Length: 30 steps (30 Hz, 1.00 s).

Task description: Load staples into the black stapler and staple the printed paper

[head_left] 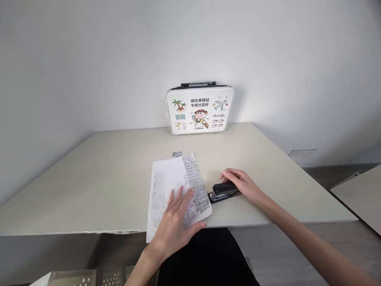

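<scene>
A black stapler lies on the table, its front end at the right edge of the papers. My right hand is closed over the back part of the stapler, with the fingers curled on the far side. My left hand lies flat on the papers, fingers spread, the thumb at their near edge. The papers carry a grey printed block pattern along the right side, and their lower left corner hangs past the table's front edge. A small strip of staples sits just beyond the papers.
A white case with cartoon prints and a black handle leans against the wall at the back of the table. Below the front edge are a perforated bin at left and my dark-clothed lap. Another pale surface stands at the right.
</scene>
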Each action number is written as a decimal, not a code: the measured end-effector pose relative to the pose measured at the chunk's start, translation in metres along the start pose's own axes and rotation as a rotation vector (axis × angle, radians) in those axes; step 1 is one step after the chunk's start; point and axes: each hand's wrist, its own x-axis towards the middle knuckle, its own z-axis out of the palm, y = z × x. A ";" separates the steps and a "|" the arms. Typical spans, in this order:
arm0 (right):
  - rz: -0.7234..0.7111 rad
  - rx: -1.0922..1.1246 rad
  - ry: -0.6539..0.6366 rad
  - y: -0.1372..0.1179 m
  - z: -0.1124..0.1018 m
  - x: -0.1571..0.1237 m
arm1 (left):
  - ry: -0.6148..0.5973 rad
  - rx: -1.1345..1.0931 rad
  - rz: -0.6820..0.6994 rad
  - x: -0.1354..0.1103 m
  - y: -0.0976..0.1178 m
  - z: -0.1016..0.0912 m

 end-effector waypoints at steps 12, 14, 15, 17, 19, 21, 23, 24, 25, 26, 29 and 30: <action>-0.013 -0.087 -0.035 -0.003 -0.012 -0.017 | -0.060 0.024 0.010 0.019 0.017 0.015; -0.021 -0.111 -0.065 -0.006 -0.015 -0.018 | -0.045 0.027 0.021 0.021 0.019 0.018; -0.019 -0.126 -0.088 -0.008 -0.016 -0.018 | -0.040 0.026 0.027 0.023 0.019 0.020; -0.002 -0.165 -0.127 -0.013 -0.019 -0.017 | -0.035 0.023 0.035 0.026 0.021 0.024; 0.021 -0.201 -0.120 -0.020 -0.018 -0.014 | -0.028 0.019 0.043 0.030 0.022 0.028; 0.024 -0.221 -0.067 -0.027 -0.014 -0.010 | -0.021 0.014 0.052 0.033 0.022 0.031; -0.001 -0.239 -0.028 -0.035 -0.007 -0.007 | -0.020 0.009 0.062 0.038 0.023 0.035; -0.011 -0.256 -0.028 -0.039 -0.003 -0.006 | -0.021 0.006 0.067 0.040 0.023 0.036; -0.015 -0.279 -0.042 -0.043 0.002 -0.006 | -0.023 0.002 0.072 0.042 0.022 0.037; -0.012 -0.301 -0.062 -0.047 0.006 -0.007 | -0.028 -0.003 0.076 0.044 0.022 0.038; 0.021 -0.343 -0.131 -0.054 0.013 -0.010 | -0.059 -0.013 0.079 0.049 0.021 0.038; 0.031 -0.349 -0.148 -0.055 0.014 -0.011 | -0.069 -0.014 0.079 0.051 0.020 0.037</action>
